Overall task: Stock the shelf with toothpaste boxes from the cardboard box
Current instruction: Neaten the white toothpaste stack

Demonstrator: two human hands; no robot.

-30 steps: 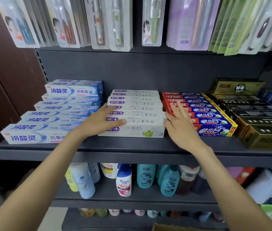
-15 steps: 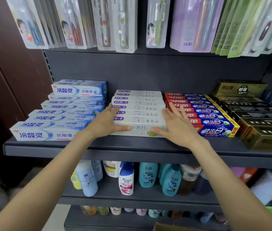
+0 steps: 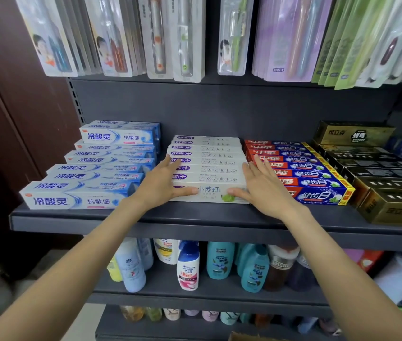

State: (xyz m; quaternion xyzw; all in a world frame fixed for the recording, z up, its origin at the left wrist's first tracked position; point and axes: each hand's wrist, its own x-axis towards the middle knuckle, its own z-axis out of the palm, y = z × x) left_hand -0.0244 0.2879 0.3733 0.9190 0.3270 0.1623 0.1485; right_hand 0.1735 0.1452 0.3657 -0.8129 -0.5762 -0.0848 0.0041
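Observation:
A row of white toothpaste boxes (image 3: 209,168) with purple logos lies in the middle of the dark shelf (image 3: 195,225). My left hand (image 3: 161,185) presses flat against the left end of the front white boxes, thumb along the front face. My right hand (image 3: 262,188) presses flat against the right end, thumb on the front face too. Fingers of both hands are straight. A corner of the cardboard box (image 3: 242,337) shows at the bottom edge.
Blue-white toothpaste boxes (image 3: 91,183) are stacked to the left, red-blue ones (image 3: 303,173) to the right, gold-black ones (image 3: 387,188) at far right. Toothbrush packs (image 3: 170,35) hang above. Shampoo bottles (image 3: 190,264) fill the lower shelf.
My right hand has slid left off the red boxes onto the right end of the white row. The left hand stays at the left end. The camera has shifted slightly.

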